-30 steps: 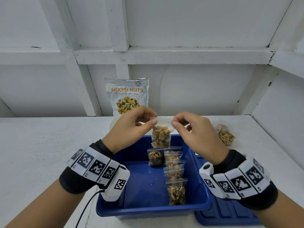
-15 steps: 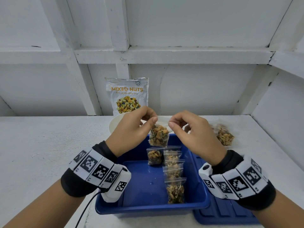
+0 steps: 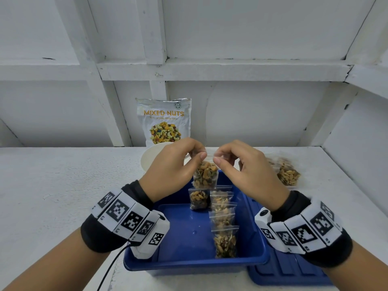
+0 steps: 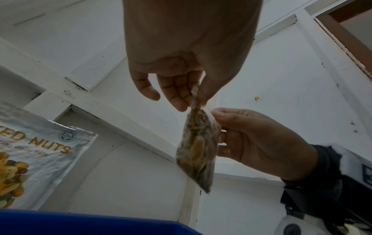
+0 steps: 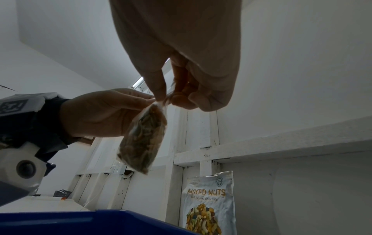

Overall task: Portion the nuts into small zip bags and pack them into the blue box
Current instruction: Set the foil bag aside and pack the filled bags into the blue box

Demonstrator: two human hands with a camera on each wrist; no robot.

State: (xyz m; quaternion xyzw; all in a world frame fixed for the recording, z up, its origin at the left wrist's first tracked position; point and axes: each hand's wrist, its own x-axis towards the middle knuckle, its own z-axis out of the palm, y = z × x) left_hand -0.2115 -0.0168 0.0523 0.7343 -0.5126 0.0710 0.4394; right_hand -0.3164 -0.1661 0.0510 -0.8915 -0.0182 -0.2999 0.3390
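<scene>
i pinch the top strip of a small zip bag (image 3: pixel 205 175) of nuts between thumb and fingertips of both hands, my left hand (image 3: pixel 175 166) at one corner and my right hand (image 3: pixel 244 171) at the other, so the bag hangs straight below my grip and its weight stays off the seal while, i judge, i press it closed. the wrist views show the bag dangling clear, nothing touching it from below. i hold it over the far end of the blue box (image 3: pixel 189 261), so that it need only go down to join the filled bags (image 3: pixel 223 221) standing in a row under my right wrist, with one more bag (image 3: pixel 199 199) directly beneath my grip. beyond my left hand a white bowl (image 3: pixel 150 159) and the mixed nuts pouch (image 3: pixel 164 121) stand close for refilling. out past my right hand more bags (image 3: pixel 287 175) lie on the table (image 3: pixel 63 185), not yet packed.
</scene>
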